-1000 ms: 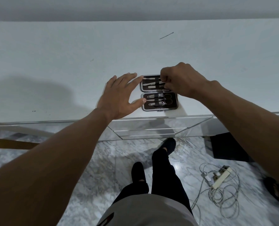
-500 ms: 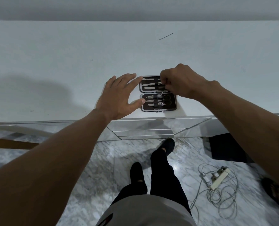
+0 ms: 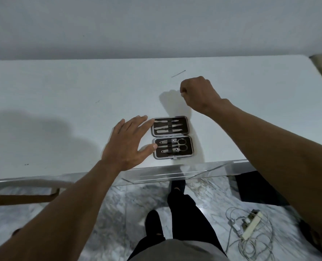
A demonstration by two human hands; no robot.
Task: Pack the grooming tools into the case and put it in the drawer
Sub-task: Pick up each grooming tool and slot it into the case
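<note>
A dark grooming case [image 3: 173, 137] lies open flat near the front edge of the white tabletop [image 3: 62, 95]. Its far half holds slim metal tools; its near half holds small scissors, clippers and a file under elastic straps. My left hand [image 3: 127, 146] rests flat on the table with fingers spread, thumb and fingertips touching the case's left edge. My right hand [image 3: 198, 95] hovers beyond the case with its fingers curled closed; nothing shows in it. A thin metal tool [image 3: 178, 73] lies loose on the table farther back.
The mirrored drawer front [image 3: 175, 175] runs just below the table edge, closed. On the marble floor lie a power strip with tangled cables [image 3: 250, 226] at the right and a dark box [image 3: 258, 189]. My legs [image 3: 181, 213] stand close to the table.
My right hand has lifted off the case's far half and moved back toward the loose tool. The whole case is now uncovered. My left hand stays at the case's left edge.
</note>
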